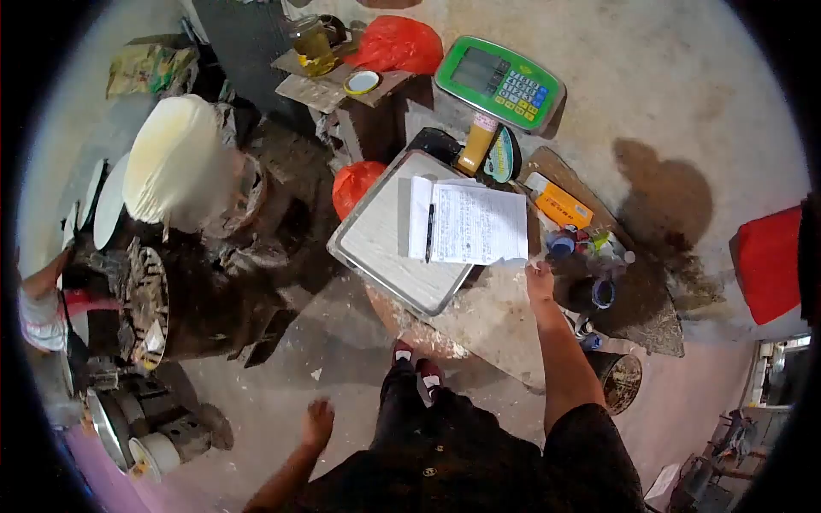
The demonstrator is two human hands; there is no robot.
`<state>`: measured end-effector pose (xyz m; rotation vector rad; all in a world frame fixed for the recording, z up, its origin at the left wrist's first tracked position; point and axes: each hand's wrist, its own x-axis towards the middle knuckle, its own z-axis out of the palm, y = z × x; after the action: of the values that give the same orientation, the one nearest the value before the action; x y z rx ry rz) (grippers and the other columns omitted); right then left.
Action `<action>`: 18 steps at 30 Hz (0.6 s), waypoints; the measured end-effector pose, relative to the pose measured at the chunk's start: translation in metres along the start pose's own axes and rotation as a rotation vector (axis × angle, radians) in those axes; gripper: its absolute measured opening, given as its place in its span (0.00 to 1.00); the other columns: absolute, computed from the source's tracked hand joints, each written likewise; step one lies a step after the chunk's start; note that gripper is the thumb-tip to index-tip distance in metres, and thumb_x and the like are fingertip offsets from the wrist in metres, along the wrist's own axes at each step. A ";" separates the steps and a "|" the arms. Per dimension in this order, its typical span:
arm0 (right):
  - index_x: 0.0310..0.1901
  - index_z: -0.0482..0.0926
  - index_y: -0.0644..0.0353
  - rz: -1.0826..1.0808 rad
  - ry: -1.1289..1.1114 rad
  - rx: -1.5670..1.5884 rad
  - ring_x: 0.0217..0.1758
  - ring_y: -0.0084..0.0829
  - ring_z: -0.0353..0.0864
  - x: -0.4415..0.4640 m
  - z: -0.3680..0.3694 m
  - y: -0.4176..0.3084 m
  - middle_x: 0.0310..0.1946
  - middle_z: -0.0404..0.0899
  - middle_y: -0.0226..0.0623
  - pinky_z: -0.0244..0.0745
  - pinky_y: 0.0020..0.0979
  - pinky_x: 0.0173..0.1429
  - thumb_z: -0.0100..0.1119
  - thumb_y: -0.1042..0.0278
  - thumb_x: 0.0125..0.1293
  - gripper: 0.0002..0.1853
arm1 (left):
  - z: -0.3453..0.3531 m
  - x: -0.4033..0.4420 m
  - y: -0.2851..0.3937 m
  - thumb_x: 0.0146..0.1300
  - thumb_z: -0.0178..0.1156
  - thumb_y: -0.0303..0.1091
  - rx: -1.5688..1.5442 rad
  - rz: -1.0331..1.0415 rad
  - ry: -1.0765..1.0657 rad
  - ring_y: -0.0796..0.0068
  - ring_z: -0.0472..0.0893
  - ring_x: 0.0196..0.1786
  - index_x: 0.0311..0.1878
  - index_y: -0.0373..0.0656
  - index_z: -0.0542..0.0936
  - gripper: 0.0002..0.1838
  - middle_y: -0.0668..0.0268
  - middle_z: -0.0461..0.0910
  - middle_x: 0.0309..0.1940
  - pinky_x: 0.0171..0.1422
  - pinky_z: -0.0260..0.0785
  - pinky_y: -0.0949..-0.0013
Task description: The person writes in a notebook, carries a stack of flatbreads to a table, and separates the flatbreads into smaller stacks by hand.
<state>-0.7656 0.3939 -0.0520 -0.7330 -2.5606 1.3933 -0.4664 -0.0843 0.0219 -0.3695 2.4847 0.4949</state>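
Observation:
My right hand (540,282) is at the lower right corner of an open notebook (483,224), its fingers pinched together. A small pale grey shape (513,262) lies between the fingertips and the page; I cannot make out what it is. Handwriting covers the notebook's page, and a black pen (429,231) lies across its left side. Under the notebook is the metal platform of a weighing scale (376,227). My left hand (319,422) hangs over the floor, away from everything, with its fingers curled in and nothing visible in it.
A green scale display (498,84) stands behind the platform. To the right are a yellow-orange box (560,203) and several bottles (562,245). A jar (314,47) and a red plastic bag (398,44) sit on a ledge. At left, a large pale rounded object (175,158) rises beside a dark drum (201,299); another person's arm (47,275) shows.

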 end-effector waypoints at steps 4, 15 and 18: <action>0.45 0.69 0.61 0.217 -0.025 0.032 0.33 0.28 0.71 0.041 0.022 0.026 0.32 0.73 0.36 0.66 0.30 0.38 0.54 0.58 0.58 0.18 | -0.052 0.186 0.123 0.54 0.58 0.36 -0.729 0.330 0.414 0.64 0.77 0.38 0.46 0.40 0.72 0.17 0.55 0.76 0.34 0.42 0.68 0.66; 0.32 0.74 0.57 0.460 -0.175 0.340 0.23 0.21 0.69 0.025 0.017 -0.016 0.23 0.71 0.26 0.62 0.25 0.21 0.55 0.63 0.55 0.08 | -0.064 0.299 0.287 0.35 0.69 0.45 -0.291 0.080 0.402 0.51 0.73 0.46 0.47 0.36 0.65 0.37 0.51 0.73 0.41 0.50 0.66 0.56; 0.29 0.74 0.58 0.553 -0.153 0.437 0.18 0.20 0.66 -0.009 0.010 -0.026 0.19 0.70 0.27 0.61 0.23 0.19 0.56 0.64 0.54 0.07 | -0.063 0.309 0.275 0.39 0.65 0.40 -0.368 0.106 0.380 0.51 0.77 0.37 0.41 0.38 0.69 0.26 0.51 0.77 0.32 0.42 0.70 0.56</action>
<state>-0.7701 0.3699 -0.0355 -1.3472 -2.0951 2.1466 -0.8429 0.0879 -0.0370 -0.5162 2.7837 1.0144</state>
